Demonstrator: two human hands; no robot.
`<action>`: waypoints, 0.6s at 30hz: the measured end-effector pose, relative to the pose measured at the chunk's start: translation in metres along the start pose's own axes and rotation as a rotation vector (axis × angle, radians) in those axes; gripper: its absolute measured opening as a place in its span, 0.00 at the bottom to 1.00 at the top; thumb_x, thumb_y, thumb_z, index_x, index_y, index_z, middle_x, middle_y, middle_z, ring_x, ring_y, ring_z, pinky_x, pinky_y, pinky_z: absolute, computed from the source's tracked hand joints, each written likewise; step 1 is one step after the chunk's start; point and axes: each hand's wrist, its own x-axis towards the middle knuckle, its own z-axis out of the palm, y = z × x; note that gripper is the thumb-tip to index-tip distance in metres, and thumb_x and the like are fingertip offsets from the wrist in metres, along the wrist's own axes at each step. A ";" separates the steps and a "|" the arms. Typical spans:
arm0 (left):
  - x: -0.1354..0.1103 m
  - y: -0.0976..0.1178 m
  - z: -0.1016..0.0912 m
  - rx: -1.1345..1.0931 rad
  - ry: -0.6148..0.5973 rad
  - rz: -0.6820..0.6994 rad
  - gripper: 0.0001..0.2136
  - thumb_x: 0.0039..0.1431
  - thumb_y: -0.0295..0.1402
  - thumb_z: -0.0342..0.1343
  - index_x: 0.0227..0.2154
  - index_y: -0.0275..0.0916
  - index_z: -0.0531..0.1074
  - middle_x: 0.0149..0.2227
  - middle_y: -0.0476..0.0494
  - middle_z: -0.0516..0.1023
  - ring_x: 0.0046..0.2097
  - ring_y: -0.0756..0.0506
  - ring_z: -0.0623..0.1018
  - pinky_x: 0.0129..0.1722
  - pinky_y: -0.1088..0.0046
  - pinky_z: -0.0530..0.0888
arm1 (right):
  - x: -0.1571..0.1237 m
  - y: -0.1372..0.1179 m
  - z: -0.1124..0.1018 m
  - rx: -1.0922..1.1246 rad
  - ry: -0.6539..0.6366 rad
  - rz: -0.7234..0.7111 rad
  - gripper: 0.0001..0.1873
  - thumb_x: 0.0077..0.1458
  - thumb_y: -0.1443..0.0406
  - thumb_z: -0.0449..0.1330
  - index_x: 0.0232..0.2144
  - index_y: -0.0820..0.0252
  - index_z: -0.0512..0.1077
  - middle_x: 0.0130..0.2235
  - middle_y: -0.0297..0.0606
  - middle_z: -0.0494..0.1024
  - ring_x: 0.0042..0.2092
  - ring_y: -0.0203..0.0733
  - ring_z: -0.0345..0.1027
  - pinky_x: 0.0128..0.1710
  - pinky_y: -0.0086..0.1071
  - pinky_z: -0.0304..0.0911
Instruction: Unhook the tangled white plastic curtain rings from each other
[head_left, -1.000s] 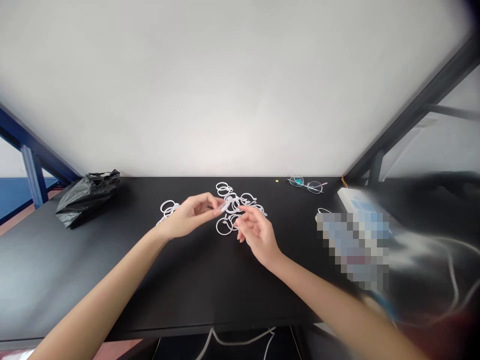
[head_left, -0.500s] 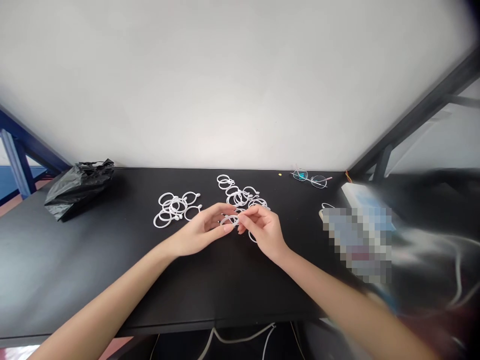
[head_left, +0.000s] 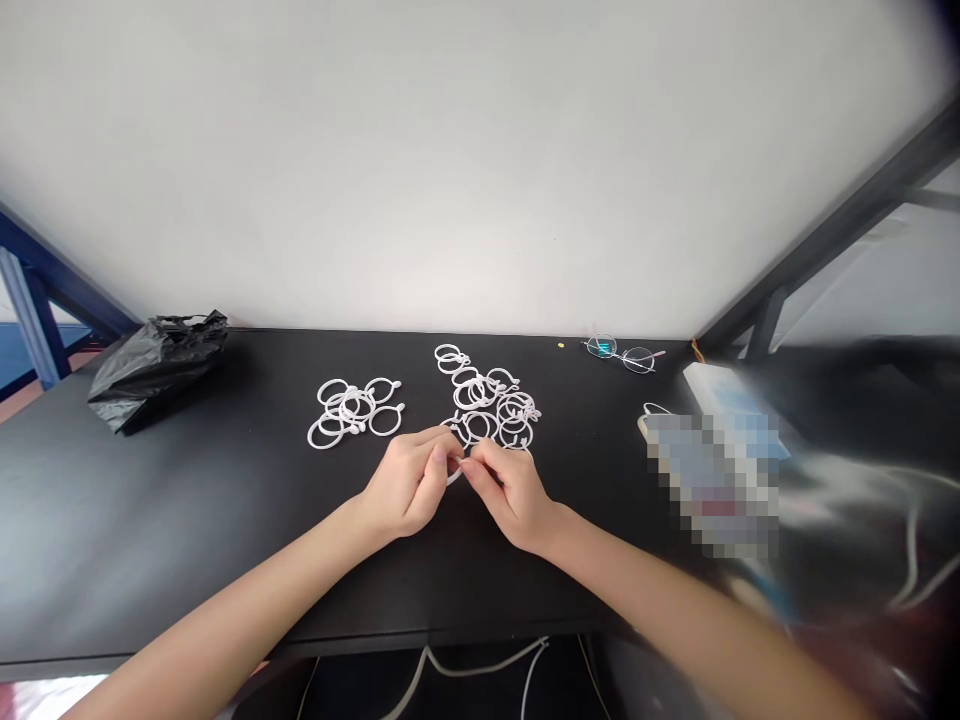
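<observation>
Between my two hands is a white plastic ring (head_left: 454, 476), mostly hidden by the fingers. My left hand (head_left: 411, 482) is closed around its left side. The thumb and forefinger of my right hand (head_left: 508, 492) pinch it at the right, with the fingertips of both hands almost meeting. Just beyond them lies a loose pile of white rings (head_left: 480, 395), each with a small knob or clip. A second, smaller group of the same rings (head_left: 356, 405) rests to the left of my left hand.
A crumpled black plastic bag (head_left: 161, 365) sits at the far left of the black table (head_left: 315, 560). Eyeglasses (head_left: 637, 360) lie near the wall at the back right. A blurred-out flat object (head_left: 709, 490) and a white box (head_left: 720, 390) are on the right.
My left hand has closed from a loose, spread hold into a tighter grip on the ring. Both hands have come slightly nearer to me, uncovering more of the pile behind.
</observation>
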 end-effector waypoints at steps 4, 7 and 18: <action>-0.001 0.003 0.001 -0.002 0.018 0.047 0.19 0.69 0.29 0.34 0.24 0.36 0.65 0.22 0.49 0.63 0.23 0.52 0.63 0.24 0.75 0.62 | -0.001 -0.001 0.003 0.016 -0.005 -0.004 0.16 0.66 0.65 0.50 0.25 0.57 0.56 0.22 0.26 0.56 0.22 0.29 0.50 0.22 0.26 0.50; -0.001 0.003 0.001 0.020 0.001 0.041 0.20 0.69 0.30 0.34 0.24 0.37 0.64 0.22 0.49 0.63 0.22 0.52 0.62 0.23 0.75 0.62 | 0.000 0.000 0.003 0.021 -0.014 0.030 0.17 0.66 0.63 0.49 0.24 0.57 0.55 0.22 0.26 0.56 0.22 0.29 0.49 0.22 0.27 0.49; 0.017 -0.029 -0.058 0.652 0.052 -0.303 0.13 0.67 0.42 0.45 0.32 0.39 0.67 0.31 0.46 0.70 0.32 0.46 0.71 0.33 0.71 0.64 | 0.002 0.006 -0.005 0.206 0.068 0.205 0.15 0.66 0.56 0.50 0.28 0.57 0.60 0.19 0.24 0.53 0.20 0.30 0.45 0.20 0.27 0.43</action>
